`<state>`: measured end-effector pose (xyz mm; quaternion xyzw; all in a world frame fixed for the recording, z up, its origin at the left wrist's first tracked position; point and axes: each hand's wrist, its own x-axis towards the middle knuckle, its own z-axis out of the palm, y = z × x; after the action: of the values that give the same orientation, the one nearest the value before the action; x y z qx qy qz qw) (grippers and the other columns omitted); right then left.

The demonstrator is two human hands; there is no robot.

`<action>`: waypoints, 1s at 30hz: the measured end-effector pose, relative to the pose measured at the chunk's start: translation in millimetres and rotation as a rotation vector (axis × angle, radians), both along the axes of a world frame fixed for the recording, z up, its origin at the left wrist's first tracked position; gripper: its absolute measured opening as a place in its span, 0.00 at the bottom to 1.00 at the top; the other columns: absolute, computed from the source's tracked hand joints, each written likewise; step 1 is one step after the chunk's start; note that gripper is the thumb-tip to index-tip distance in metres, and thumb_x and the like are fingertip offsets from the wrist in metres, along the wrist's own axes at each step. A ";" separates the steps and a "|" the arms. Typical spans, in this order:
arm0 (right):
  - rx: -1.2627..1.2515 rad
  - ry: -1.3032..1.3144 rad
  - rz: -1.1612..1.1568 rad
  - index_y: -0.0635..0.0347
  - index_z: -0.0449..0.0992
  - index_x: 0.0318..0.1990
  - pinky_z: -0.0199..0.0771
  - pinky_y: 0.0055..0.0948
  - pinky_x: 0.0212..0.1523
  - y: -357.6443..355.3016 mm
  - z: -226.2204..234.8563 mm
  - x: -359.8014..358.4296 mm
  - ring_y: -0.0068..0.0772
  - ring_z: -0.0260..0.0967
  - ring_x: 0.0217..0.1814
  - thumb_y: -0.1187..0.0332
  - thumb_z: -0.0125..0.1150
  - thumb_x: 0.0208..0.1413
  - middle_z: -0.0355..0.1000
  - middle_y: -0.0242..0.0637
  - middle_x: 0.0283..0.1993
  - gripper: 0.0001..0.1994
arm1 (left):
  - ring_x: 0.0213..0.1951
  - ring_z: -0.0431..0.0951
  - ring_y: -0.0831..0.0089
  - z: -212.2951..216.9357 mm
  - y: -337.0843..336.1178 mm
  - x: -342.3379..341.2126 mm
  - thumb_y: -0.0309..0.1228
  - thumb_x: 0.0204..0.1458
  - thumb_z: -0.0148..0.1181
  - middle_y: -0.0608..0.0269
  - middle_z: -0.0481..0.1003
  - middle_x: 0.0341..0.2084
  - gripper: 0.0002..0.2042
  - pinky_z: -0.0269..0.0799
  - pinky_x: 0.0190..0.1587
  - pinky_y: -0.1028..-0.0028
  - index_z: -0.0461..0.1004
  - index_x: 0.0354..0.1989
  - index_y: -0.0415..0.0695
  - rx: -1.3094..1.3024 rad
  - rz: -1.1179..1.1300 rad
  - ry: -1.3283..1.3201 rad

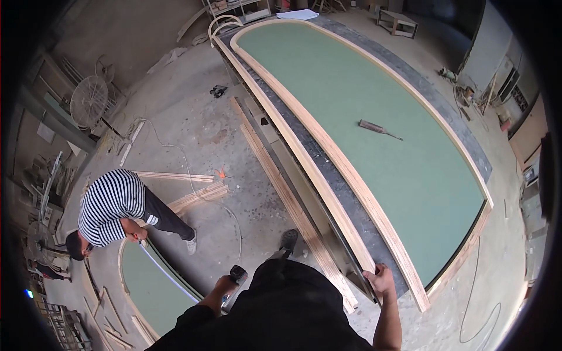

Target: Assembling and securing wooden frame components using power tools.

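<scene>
Low at my left side, my left hand is closed around what looks like a cordless drill; its black battery end faces up and the rest is mostly hidden by my arm. My right hand grips the near end of a long pale wooden strip, which lies along the left edge of the dark worktable. Beside it on the table rests a large green panel with a wooden frame round its rim. A chisel-like hand tool with a dark handle lies on the panel.
On the left, a person in a striped shirt bends over another green panel. Wooden boards lie along the table's left side, and more strips on the floor. A cable crosses the floor. Fans stand far left.
</scene>
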<state>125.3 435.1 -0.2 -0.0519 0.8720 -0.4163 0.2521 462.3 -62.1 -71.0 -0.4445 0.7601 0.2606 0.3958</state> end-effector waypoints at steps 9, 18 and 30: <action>0.417 0.295 0.003 0.64 0.71 0.36 0.71 0.47 0.40 -35.1 61.3 18.4 0.56 0.69 0.40 0.56 0.78 0.36 0.67 0.48 0.38 0.26 | 0.47 0.79 0.49 -4.1 0.3 -20.8 0.37 0.39 0.59 0.45 0.79 0.39 0.18 0.74 0.51 0.56 0.81 0.38 0.44 -0.046 0.153 0.201; 0.561 0.405 0.074 0.62 0.71 0.47 0.66 0.47 0.56 -25.6 -10.8 7.6 0.54 0.64 0.54 0.47 0.78 0.31 0.68 0.48 0.49 0.37 | 0.45 0.79 0.48 4.5 -7.9 -15.4 0.38 0.37 0.61 0.46 0.80 0.38 0.17 0.75 0.50 0.55 0.80 0.38 0.44 -0.120 0.069 0.233; 0.213 0.632 0.219 0.65 0.65 0.61 0.65 0.46 0.60 -267.0 15.4 -91.4 0.58 0.63 0.59 0.44 0.74 0.42 0.64 0.53 0.57 0.44 | 0.32 0.84 0.60 -38.0 -100.3 2.3 0.37 0.41 0.60 0.51 0.81 0.28 0.16 0.80 0.41 0.63 0.81 0.37 0.43 0.094 0.293 -0.092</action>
<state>33.8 168.1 15.2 -0.2451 0.9347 -0.2570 0.0170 464.6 -162.4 -109.0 -0.5431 0.6553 0.3302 0.4082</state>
